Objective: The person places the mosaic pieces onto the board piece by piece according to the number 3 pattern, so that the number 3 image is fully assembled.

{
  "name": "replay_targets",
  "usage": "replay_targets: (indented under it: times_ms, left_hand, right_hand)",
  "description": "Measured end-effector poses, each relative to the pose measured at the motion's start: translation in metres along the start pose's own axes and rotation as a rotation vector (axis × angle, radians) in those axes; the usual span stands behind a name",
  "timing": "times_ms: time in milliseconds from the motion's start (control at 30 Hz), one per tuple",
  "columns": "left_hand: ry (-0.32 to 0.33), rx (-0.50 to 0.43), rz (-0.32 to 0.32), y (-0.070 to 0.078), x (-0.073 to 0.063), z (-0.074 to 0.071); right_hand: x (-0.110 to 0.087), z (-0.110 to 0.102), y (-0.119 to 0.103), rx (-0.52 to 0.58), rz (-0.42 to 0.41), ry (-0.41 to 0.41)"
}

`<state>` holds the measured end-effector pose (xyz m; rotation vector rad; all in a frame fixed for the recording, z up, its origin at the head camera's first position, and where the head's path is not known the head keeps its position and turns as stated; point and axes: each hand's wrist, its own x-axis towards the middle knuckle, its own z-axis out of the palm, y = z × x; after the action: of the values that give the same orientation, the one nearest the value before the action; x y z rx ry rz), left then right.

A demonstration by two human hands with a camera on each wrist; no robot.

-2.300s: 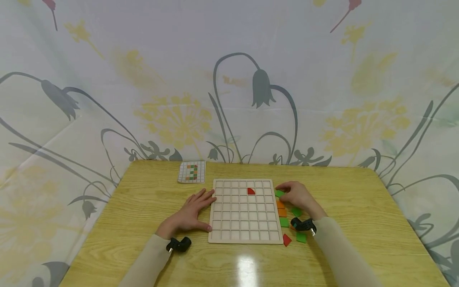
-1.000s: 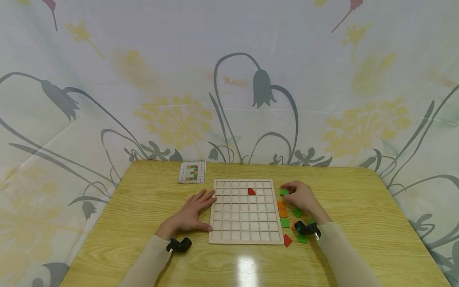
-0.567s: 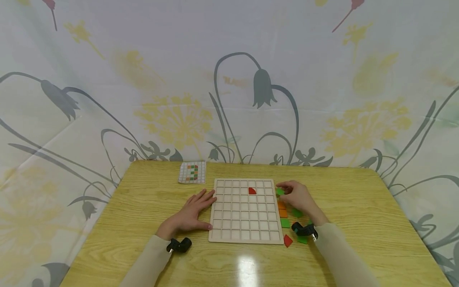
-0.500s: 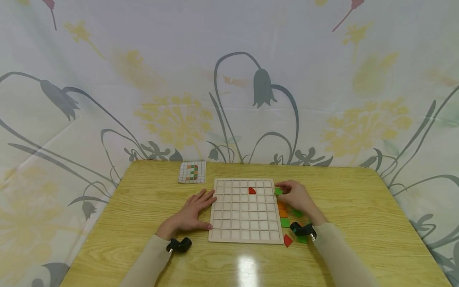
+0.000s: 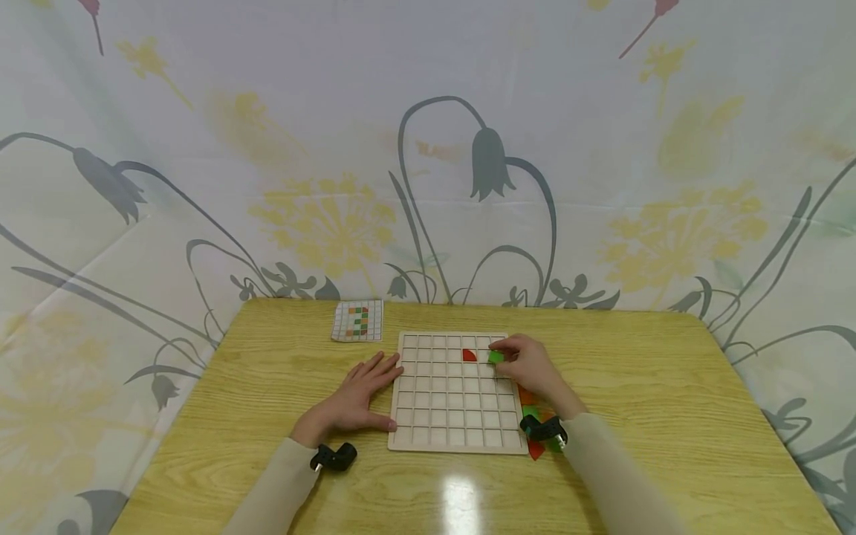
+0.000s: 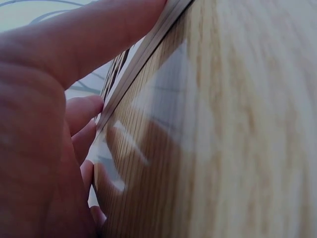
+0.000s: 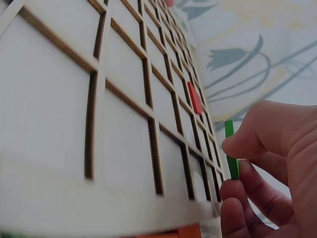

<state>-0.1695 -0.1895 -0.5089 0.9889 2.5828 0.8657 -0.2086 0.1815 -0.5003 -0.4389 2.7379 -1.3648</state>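
A pale wooden grid board (image 5: 455, 401) lies mid-table, with one red quarter-round tile (image 5: 469, 356) set in a cell of its second row. My right hand (image 5: 531, 366) pinches a green square tile (image 5: 496, 357) between thumb and fingers over the board's upper right part. In the right wrist view the green tile (image 7: 232, 148) is seen edge-on, close to the grid. My left hand (image 5: 354, 397) lies spread at the board's left edge, fingertips and thumb touching the frame. The left wrist view shows the thumb (image 6: 99, 37) against the board's rim.
Right of the board lie loose tiles: an orange one (image 5: 527, 398), a green one (image 5: 530, 411) and a red one (image 5: 536, 450), partly hidden by the right wrist. A printed pattern card (image 5: 357, 321) lies behind the board on the left. A patterned curtain (image 5: 428, 186) hangs behind the table.
My right hand has carried the green tile leftward from the table beside the board to above its right columns. My left hand has stayed at the left edge.
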Motion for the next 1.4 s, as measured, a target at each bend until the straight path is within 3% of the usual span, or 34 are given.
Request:
replay_targets:
  times_ms: [667, 967, 1400]
  left_hand:
    - [0.027, -0.041, 0.006, 0.001, 0.001, -0.001]
    - [0.033, -0.023, 0.031, 0.000, -0.002, 0.000]
    - [0.007, -0.031, 0.008, 0.003, 0.000, -0.002]
  right_hand:
    - [0.023, 0.035, -0.019, -0.007, -0.099, -0.067]
    - [0.032, 0.053, -0.020, -0.050, -0.168, -0.003]
    - [0.032, 0.062, -0.027, -0.082, -0.063, -0.014]
